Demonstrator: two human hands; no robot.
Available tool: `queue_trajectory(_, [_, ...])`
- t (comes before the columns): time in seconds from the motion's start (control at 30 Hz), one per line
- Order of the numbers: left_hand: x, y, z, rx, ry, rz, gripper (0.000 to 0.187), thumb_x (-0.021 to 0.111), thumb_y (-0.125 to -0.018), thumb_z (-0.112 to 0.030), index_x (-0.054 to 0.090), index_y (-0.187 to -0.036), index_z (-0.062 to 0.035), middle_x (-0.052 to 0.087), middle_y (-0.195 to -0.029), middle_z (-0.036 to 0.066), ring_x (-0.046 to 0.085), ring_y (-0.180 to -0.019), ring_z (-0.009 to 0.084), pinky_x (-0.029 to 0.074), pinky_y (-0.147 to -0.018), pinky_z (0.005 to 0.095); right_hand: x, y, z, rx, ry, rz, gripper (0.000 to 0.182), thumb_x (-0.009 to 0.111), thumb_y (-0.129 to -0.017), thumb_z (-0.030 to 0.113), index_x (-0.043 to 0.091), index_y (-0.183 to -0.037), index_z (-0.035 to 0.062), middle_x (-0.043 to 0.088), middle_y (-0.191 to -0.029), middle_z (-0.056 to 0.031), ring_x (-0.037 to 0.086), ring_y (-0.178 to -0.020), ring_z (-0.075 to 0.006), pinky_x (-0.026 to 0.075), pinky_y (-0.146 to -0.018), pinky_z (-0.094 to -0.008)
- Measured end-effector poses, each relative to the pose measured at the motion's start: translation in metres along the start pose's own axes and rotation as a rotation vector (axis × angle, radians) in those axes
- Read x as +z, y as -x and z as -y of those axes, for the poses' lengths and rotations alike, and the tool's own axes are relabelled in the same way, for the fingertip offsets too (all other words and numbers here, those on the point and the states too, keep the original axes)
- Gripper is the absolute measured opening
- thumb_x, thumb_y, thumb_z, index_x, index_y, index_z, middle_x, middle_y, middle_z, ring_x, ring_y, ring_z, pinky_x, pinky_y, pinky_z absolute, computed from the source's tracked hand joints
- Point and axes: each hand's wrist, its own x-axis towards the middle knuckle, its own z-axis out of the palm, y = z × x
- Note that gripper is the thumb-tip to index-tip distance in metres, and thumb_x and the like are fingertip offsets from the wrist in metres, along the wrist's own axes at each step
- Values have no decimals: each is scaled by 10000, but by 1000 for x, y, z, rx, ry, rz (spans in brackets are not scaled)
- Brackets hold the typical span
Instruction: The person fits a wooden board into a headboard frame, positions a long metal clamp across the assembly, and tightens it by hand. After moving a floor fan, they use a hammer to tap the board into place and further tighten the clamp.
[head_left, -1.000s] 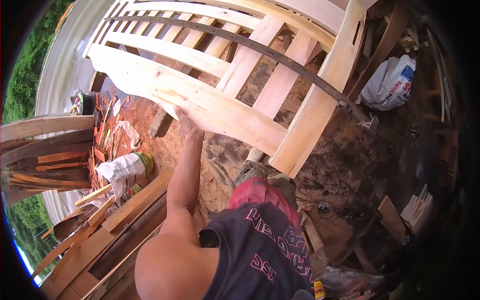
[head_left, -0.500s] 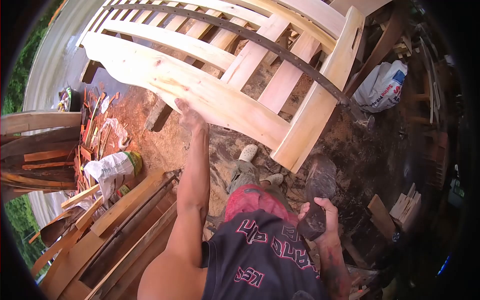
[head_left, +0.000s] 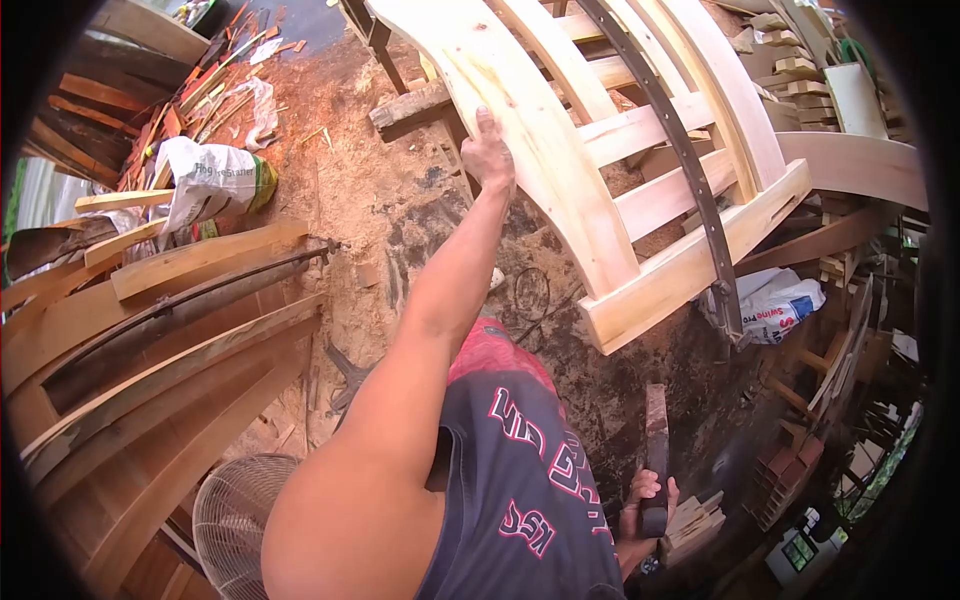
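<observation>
A slatted frame of pale wood (head_left: 660, 291) rises at the upper right, with a wavy-edged board (head_left: 500, 90) along its near side. My left hand (head_left: 488, 155) grips that board's edge, one digit lying along its face. Across the slats runs a dark bar clamp (head_left: 680, 140) with a row of holes, its end by the frame's corner post. Low at the right, my right hand (head_left: 648, 497) is wrapped round a dark wooden block (head_left: 656, 440), held upright and apart from the frame. Part of this hand is hidden behind the block.
Sawdust covers the ground (head_left: 320, 200). Long curved planks (head_left: 150, 380) lie at the left, near a fan (head_left: 240, 510) and a white sack (head_left: 215, 180). Another white sack (head_left: 775, 305) rests beyond the clamp's end. Stacked wood pieces (head_left: 795, 75) stand at the upper right.
My view has turned, so the frame appears further right. My left hand stays on the board's edge. The dark block has been lowered and turned narrow side toward me in my right hand.
</observation>
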Motion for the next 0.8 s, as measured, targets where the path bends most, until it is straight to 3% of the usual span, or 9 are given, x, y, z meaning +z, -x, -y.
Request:
queue_trajectory(0.1, [-19,18,11,-296,553,398,986,772,-826,-517,264,-1393,110,556,-1258,308,655,-1047,415,563,-917,567,-31,7,18,-64,9,-102,404,643,-919,183,405,-1118,-75,498,-994,-139,557,-830,-196,520,-723,-321])
queue_trajectory(0.17, [-44,79,29,-454,370,724,1191,806,-781,-528,43,-1500,39,421,-1420,311,525,-1257,435,458,-1039,622,-56,7,36,-69,50,-165,337,666,-902,173,442,-1029,-44,502,-913,-125,555,-779,-188,520,-691,-288])
queue_trajectory(0.2, [-52,120,37,-502,242,821,1221,839,-747,-502,69,-1537,23,418,-1445,281,445,-1332,433,340,-1114,648,-70,6,41,-137,84,-211,331,673,-896,166,445,-1019,-41,501,-902,-122,555,-779,-188,522,-695,-285])
queue_trajectory(0.27, [-56,173,76,-681,131,1043,953,844,-774,-407,360,-1478,14,476,-1425,189,448,-1336,345,361,-1104,543,-97,11,55,-292,146,-310,319,685,-885,151,452,-998,-35,499,-881,-116,554,-778,-186,526,-702,-280])
queue_trajectory(0.3, [-48,190,98,-491,185,1050,766,852,-772,-257,491,-1371,54,579,-1329,197,563,-1236,300,446,-1062,459,-113,13,63,-288,71,-309,320,701,-868,126,454,-993,-35,496,-866,-113,554,-777,-185,527,-708,-282])
queue_trajectory(0.43, [-35,194,111,-568,129,925,528,835,-739,-53,609,-1193,96,710,-1083,180,708,-967,251,572,-911,362,-134,26,63,31,-117,-193,316,702,-863,108,456,-1002,-32,489,-874,-105,556,-800,-176,517,-742,-277])
queue_trajectory(0.53, [-43,206,99,-563,170,984,531,813,-772,-60,583,-1223,99,683,-1151,187,687,-1021,244,554,-941,362,-162,23,53,-219,-72,-243,327,706,-865,115,455,-1012,-34,489,-882,-102,561,-813,-177,516,-759,-270])
queue_trajectory(0.57, [-43,209,99,-544,154,960,538,812,-777,-68,575,-1230,100,680,-1155,185,684,-1025,242,551,-945,363,-168,23,60,-15,-116,-92,337,707,-865,122,454,-1018,-41,485,-878,-101,561,-801,-182,514,-747,-269])
queue_trajectory(0.8, [-44,210,80,-534,43,928,651,835,-787,-162,511,-1310,50,651,-1204,160,662,-1065,263,547,-938,409,-173,15,60,-59,-131,-79,348,684,-886,140,443,-1032,-64,486,-884,-111,554,-783,-175,520,-719,-280])
